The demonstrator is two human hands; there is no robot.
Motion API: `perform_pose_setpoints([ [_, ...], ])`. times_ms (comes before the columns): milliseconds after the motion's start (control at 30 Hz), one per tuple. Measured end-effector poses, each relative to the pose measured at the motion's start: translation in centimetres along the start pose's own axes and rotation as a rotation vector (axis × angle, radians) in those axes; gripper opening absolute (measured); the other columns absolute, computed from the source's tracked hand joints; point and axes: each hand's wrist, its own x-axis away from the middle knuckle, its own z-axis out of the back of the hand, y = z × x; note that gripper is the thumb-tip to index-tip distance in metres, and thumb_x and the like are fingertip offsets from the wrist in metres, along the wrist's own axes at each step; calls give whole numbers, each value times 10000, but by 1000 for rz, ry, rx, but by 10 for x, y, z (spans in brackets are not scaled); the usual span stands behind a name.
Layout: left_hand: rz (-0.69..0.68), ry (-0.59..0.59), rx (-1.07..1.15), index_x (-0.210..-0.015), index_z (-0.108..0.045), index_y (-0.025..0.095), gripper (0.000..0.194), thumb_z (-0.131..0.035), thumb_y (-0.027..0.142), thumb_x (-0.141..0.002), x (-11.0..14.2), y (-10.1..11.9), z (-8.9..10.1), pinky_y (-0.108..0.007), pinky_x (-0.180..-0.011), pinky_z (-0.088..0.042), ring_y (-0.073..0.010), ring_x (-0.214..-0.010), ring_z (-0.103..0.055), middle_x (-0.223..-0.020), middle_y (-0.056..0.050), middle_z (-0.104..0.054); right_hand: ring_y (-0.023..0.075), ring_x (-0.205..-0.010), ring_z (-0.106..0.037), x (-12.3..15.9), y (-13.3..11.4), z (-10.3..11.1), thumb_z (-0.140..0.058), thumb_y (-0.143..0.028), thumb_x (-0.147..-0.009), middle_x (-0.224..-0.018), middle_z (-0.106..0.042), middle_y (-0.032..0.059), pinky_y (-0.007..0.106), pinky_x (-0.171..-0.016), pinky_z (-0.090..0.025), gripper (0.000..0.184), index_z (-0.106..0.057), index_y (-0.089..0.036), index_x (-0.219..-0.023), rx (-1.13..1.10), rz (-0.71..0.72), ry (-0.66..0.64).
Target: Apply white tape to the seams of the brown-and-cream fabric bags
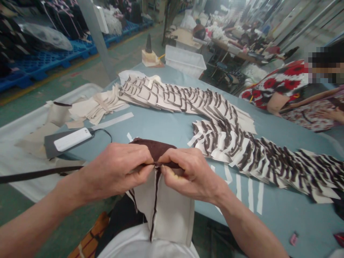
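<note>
Both hands meet at the near edge of the table on a cream and dark brown fabric piece (174, 211). My left hand (120, 168) pinches its brown edge between thumb and fingers. Close beside it, thumb to thumb, my right hand (188, 172) grips the same edge. A dark brown panel (154, 145) of the piece spreads beyond the fingers on the table. The cream part hangs down toward my lap, with a dark seam running along it. The fingers hide the exact spot being pinched.
Overlapping rows of cream pieces with brown strips (172, 95) cover the blue table (156, 123). White tape strips (249, 193) lie at right, a white power bank (72, 139) at left. A white bin (185, 59) stands behind. A co-worker in a floral top (279, 84) sits at right.
</note>
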Motion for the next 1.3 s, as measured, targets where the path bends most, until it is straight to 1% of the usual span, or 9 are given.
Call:
perform_pose_setpoints([
  [133,86,-140,235,-1025,-709,201,193,-533,182,-1102,-1,0,13,-224,-705,-464,-131,-750,-683,-851,19,-735,117,-589,-592,4,-4,1,-581,-112,-937,-689,-709,-11,245,-608,-401,158,-709,-186,-879,45,54,9],
  [300,88,-193,233,-876,-630,204,345,-429,234,-1154,-7,6,18,-250,-676,-421,-142,-678,-587,-765,22,-639,134,-589,-552,4,-10,4,-599,-135,-1002,-671,-664,-21,273,-602,-374,153,-688,-194,-893,97,103,6],
  [467,55,-176,191,-766,-489,228,377,-442,219,-1140,-13,9,15,-273,-597,-349,-134,-575,-479,-678,46,-552,146,-597,-543,3,-11,5,-593,-146,-999,-676,-661,-23,288,-615,-360,157,-658,-216,-874,134,99,3],
  [667,63,-202,295,-758,-501,220,352,-514,217,-1110,-12,4,13,-248,-558,-333,-115,-561,-481,-656,56,-522,157,-651,-600,4,-13,5,-641,-164,-1020,-734,-718,0,293,-673,-401,122,-675,-212,-913,83,86,-34],
  [833,29,-142,369,-688,-422,230,362,-549,117,-1008,-4,17,11,-261,-513,-286,-98,-509,-408,-586,76,-431,158,-733,-644,4,-4,10,-708,-303,-1059,-803,-756,4,300,-756,-428,169,-695,-212,-917,-60,106,-136],
  [967,69,-47,259,-685,-446,226,366,-554,128,-1020,10,22,11,-265,-493,-272,-90,-483,-382,-568,83,-429,154,-748,-642,7,20,20,-817,-441,-986,-810,-742,-3,297,-770,-427,282,-711,-201,-884,-110,-14,-181],
  [1033,99,-14,261,-691,-471,223,378,-605,177,-1042,16,19,12,-257,-479,-266,-83,-472,-371,-565,89,-432,151,-752,-641,10,30,24,-801,-499,-991,-809,-727,-4,298,-781,-434,343,-701,-194,-867,-151,-69,-183],
  [1133,138,-28,262,-706,-489,219,374,-642,183,-1045,21,13,15,-235,-487,-281,-72,-485,-388,-583,92,-440,149,-753,-618,13,34,27,-780,-562,-989,-803,-704,-9,303,-788,-435,410,-670,-195,-840,-192,-105,-191],
  [1300,130,-30,91,-743,-501,231,322,-599,123,-1030,25,0,21,-262,-540,-298,-81,-502,-426,-619,90,-484,129,-711,-522,11,24,24,-854,-505,-927,-753,-597,-50,281,-733,-380,409,-603,-206,-805,-156,-130,-198],
])
